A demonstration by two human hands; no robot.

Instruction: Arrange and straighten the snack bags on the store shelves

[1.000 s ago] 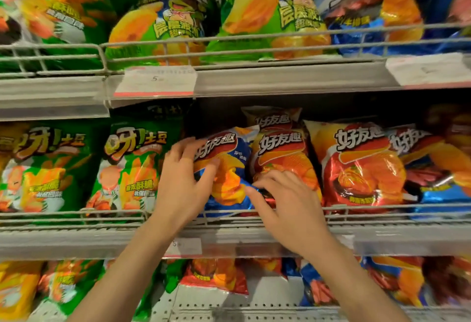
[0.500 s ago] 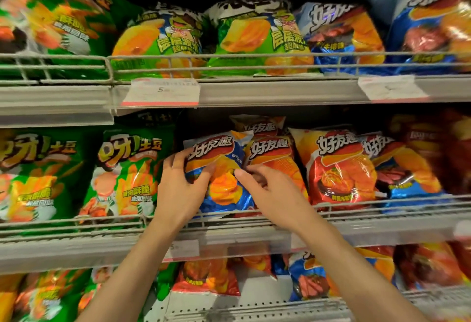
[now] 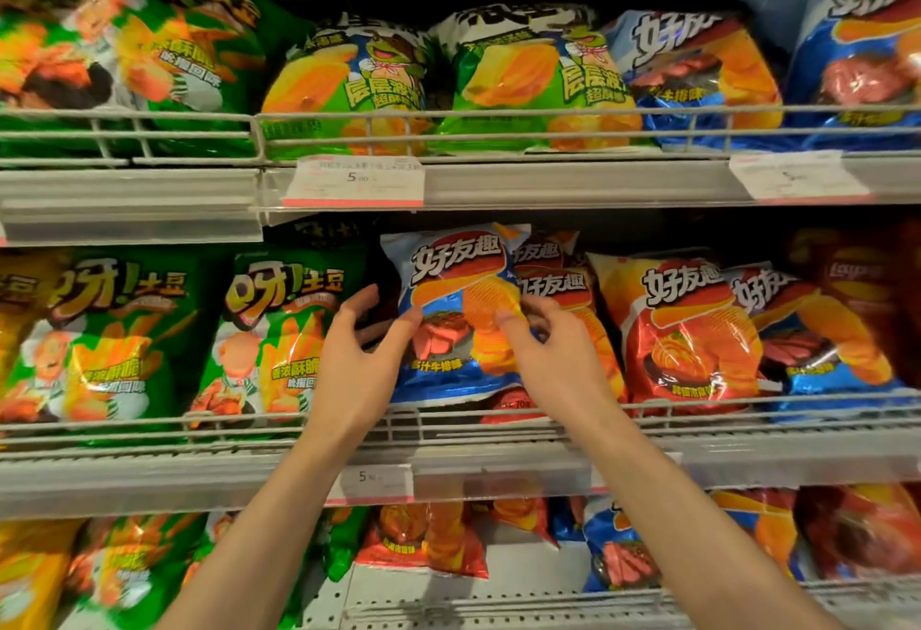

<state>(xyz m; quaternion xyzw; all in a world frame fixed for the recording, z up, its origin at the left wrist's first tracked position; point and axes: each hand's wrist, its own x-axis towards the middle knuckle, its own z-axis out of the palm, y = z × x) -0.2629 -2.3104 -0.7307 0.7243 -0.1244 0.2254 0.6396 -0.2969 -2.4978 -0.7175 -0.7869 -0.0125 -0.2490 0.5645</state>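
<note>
Squarely between my two hands on the middle shelf stands the blue snack bag (image 3: 451,315), its printed face turned out toward me and its bottom edge behind the wire rail (image 3: 498,422) at the shelf front. My left hand (image 3: 356,360) has its thumb curled onto the bag's left edge with the fingers reaching round behind it, so it pinches that side; my right hand (image 3: 548,355) pinches the right edge near the middle, fingertips (image 3: 503,318) pressed on the front panel. I judge the bag to be light and air-filled, soft and crinkly, with a slick foil skin that can slide under a loose grip, and its contents brittle enough to crush if squeezed at the belly; the side seams, where both hands now sit, look like the safest places to take hold. Its long axis runs nearly vertical, top seam up, and the top leans slightly to the left, so it seems to need only a small turn to stand straight. Just behind and to its right sits an orange bag (image 3: 558,280) of the same brand, partly covered by the blue one, then a red bag (image 3: 683,330) and another blue bag (image 3: 817,340) farther right. To the left stand green bags (image 3: 269,330), close beside my left hand. A price tag (image 3: 356,179) hangs on the upper shelf edge above.
</note>
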